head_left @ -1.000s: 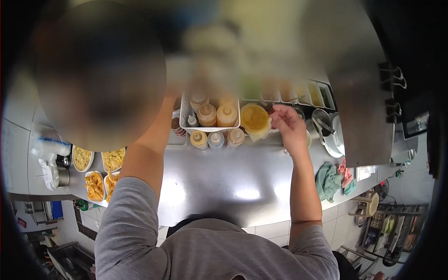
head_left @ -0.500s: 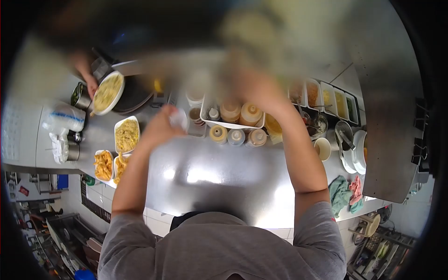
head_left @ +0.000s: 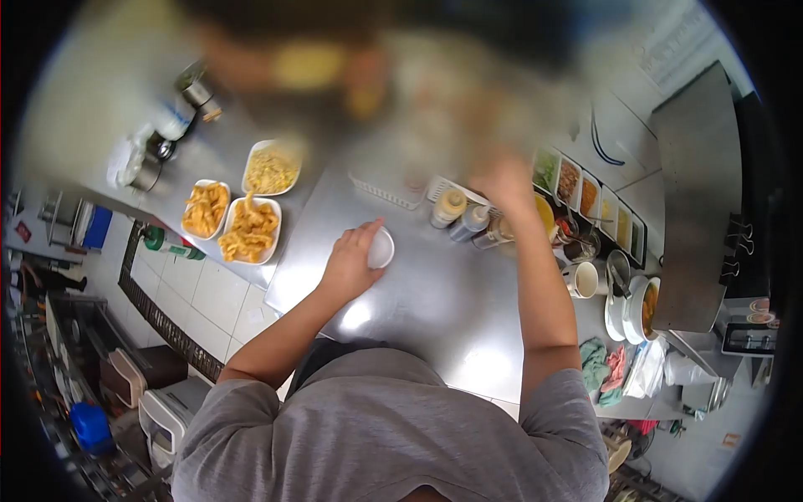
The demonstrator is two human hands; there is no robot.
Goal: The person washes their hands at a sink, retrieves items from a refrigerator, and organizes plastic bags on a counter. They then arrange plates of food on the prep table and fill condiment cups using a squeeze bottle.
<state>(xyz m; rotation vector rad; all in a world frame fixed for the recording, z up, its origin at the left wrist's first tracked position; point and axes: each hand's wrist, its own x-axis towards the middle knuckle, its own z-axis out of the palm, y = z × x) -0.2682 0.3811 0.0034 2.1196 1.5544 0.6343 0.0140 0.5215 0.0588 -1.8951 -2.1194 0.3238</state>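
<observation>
My left hand [head_left: 352, 261] is wrapped round the side of a small white cup [head_left: 381, 248] over the steel counter [head_left: 418, 318]. My right hand [head_left: 504, 180] reaches over the squeeze bottles [head_left: 470, 222] at the white basket [head_left: 452, 188]; its fingers are smeared by blur, and whatever they touch is hidden. Just right of the right wrist is a yellow-filled container [head_left: 544, 215].
Fried food fills two white dishes [head_left: 251, 230] at the left, below a noodle dish [head_left: 272, 170]. At the right are topping trays [head_left: 588, 198], a paper cup [head_left: 581, 279], white bowls [head_left: 626, 309] and cloths [head_left: 604, 365]. Blurred shapes cover the top.
The view has turned. My left hand has brought the small white cup down over the counter's middle. My right hand has gone from beside the yellow container to the bottle basket.
</observation>
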